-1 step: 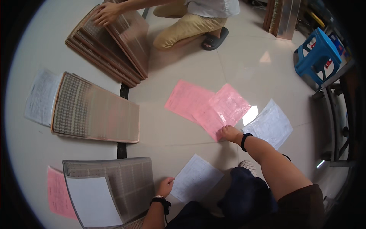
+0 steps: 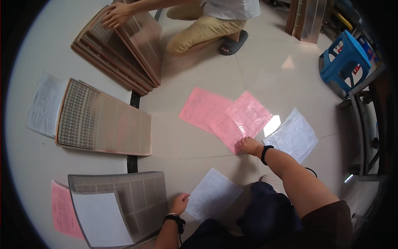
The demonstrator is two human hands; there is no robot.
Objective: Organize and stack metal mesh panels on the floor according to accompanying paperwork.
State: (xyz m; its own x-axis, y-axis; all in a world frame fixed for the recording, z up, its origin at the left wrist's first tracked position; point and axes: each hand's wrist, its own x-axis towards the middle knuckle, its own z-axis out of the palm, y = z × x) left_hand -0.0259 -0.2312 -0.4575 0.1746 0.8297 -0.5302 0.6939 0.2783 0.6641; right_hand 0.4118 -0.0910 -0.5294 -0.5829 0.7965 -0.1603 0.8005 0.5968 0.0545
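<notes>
My left hand (image 2: pixel 180 203) has its fingers closed at the left edge of a white printed sheet (image 2: pixel 214 194), low in the middle. Farther right, my right hand (image 2: pixel 250 146) pinches the near corner of a pink sheet (image 2: pixel 250 113) that has a glossy, sleeve-like surface. Beneath and to the left of it lies another pink sheet (image 2: pixel 203 108). A clear plastic sleeve with white paper (image 2: pixel 293 135) rests on the floor just right of my right hand.
Stacked patterned panels (image 2: pixel 141 191) with a white sheet (image 2: pixel 101 218) lean at lower left; more panels (image 2: pixel 103 118) stand beyond. A person's hand (image 2: pixel 117 15) touches a far-left panel stack (image 2: pixel 143 41). A blue stool (image 2: pixel 346 62) and a metal-framed rack (image 2: pixel 365 133) stand right.
</notes>
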